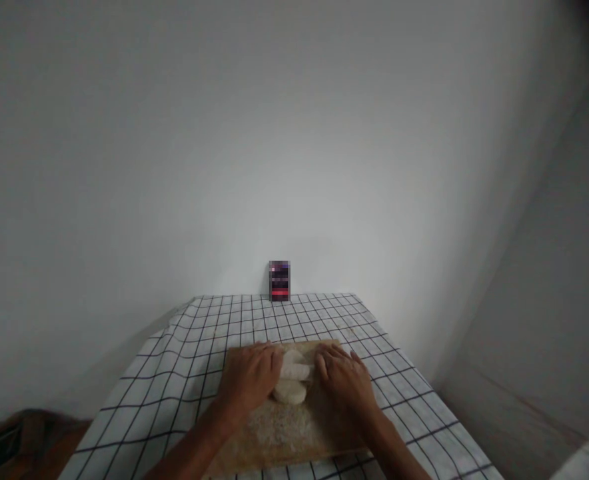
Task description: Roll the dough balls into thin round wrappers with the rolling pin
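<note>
So the dough (290,393) is a pale, smooth, flat disc, rounded at the near edge, sitting toward the far half of a tan board (324,427) that looks like wood. A whitish rolling pin (296,371) lies crosswise right over it, so dough shows on both the near and far side of the pin. The left hand (254,370) has its fingers curled over one end of the pin and the right hand (343,375) does the same at the other, so I'd call it a two-handed grasp on the pin. Can't tell how the thumbs sit underneath, and the pin's tips are hidden by the hands.

The board's near half has a dusty, patchy coat of flour (287,425), kinda rough looking. Under it is a white tablecloth (174,383) with thin dark grid lines, a bit wrinkled on the left.

For room: the hands are close to the board's far edge, while there's a decent stretch of floured board toward the person, between the forearms. Cloth runs out on both sides, and the table's far edge is by a plain pale wall (294,147), with a small dark pixelated block (279,281) standing there.
</note>
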### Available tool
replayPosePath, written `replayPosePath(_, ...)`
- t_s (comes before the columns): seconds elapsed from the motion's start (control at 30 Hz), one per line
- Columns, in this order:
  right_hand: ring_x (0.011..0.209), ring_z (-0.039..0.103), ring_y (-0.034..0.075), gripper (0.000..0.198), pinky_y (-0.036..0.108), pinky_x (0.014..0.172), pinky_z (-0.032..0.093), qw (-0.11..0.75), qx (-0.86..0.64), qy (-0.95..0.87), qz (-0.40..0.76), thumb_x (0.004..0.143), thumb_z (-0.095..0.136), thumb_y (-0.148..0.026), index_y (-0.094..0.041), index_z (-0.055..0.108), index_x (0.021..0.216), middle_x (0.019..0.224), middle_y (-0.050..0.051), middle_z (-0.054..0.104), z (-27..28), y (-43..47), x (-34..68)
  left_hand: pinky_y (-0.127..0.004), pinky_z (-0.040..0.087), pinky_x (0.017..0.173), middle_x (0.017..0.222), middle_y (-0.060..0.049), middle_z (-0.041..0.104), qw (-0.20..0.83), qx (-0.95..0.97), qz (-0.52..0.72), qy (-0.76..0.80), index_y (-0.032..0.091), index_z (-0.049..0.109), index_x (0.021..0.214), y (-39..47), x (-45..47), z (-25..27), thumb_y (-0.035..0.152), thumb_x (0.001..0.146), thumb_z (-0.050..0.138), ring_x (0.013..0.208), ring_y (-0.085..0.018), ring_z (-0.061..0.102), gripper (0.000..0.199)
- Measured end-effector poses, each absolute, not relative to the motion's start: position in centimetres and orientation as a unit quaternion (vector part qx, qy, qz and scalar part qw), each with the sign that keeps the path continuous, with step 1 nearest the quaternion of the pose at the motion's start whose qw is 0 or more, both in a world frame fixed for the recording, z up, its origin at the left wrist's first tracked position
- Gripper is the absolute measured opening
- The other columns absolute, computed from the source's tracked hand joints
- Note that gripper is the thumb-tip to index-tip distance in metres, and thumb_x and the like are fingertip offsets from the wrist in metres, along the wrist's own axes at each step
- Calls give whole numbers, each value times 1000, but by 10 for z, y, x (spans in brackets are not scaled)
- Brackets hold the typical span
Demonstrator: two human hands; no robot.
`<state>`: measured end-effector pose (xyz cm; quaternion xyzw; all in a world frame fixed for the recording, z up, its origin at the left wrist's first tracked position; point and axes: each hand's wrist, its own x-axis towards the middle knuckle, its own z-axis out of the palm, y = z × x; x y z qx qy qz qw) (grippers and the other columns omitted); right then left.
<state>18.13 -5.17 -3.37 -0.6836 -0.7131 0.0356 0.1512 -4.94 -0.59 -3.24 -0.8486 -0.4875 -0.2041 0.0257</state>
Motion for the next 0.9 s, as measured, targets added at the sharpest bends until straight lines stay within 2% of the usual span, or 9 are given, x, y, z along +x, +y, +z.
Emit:
replayPosePath(0.07,157,57,33,50,62,132,41,172,-676,-716,35,116,36,-31,-27,84,131,160,10,70,-37,-66,180,-49,54,127,137,-10,84,24,-854,-215,-472,22,82,122,-20,-50,-32,23,113,39,133,-27,76,43)
replayPosePath(0.13,157,57,32,52,58,132,44,202,-669,-715,26,117,35,-33,-26,82,136,162,10,68,-45,-81,180,-51,50,133,150,-9,79,41,-850,-235,-470,21,79,136,-34,-51,-34,25,114,37,146,-28,69,48)
replayPosePath(0.23,158,56,30,55,53,133,46,240,-654,-717,14,117,32,-37,-27,78,146,165,8,65,-61,-101,181,-54,50,133,165,-6,68,70,-841,-244,-478,24,72,152,-54,-56,-43,32,115,37,159,-30,58,52)
replayPosePath(0.37,163,50,31,57,57,137,42,258,-644,-720,8,116,36,-46,-27,69,159,171,6,59,-76,-117,183,-54,50,135,172,-2,59,81,-843,-245,-472,31,61,165,-74,-67,-59,37,115,38,161,-28,56,55)
replayPosePath(0.5,162,52,33,55,58,138,39,251,-642,-724,20,116,37,-46,-27,72,154,170,7,61,-74,-117,183,-55,48,136,175,-1,55,92,-847,-244,-463,31,55,170,-82,-73,-64,35,115,36,162,-27,54,58)
replayPosePath(0.67,152,63,32,55,58,135,42,254,-632,-732,33,118,32,-41,-28,80,140,157,9,72,-60,-99,184,-53,58,127,164,-5,67,102,-846,-242,-464,27,67,158,-68,-66,-54,39,116,36,151,-29,66,54)
replayPosePath(0.77,156,58,32,54,63,134,40,235,-639,-731,43,118,31,-37,-27,80,138,160,9,70,-52,-81,185,-51,66,114,147,-8,80,104,-842,-262,-459,24,77,143,-49,-57,-47,34,116,38,134,-29,77,49)
replayPosePath(0.9,161,52,32,52,64,134,36,193,-664,-721,43,118,31,-33,-24,77,140,164,11,66,-42,-49,186,-48,68,105,121,-10,88,88,-843,-255,-466,21,83,117,-19,-48,-39,25,114,40,110,-28,84,43)
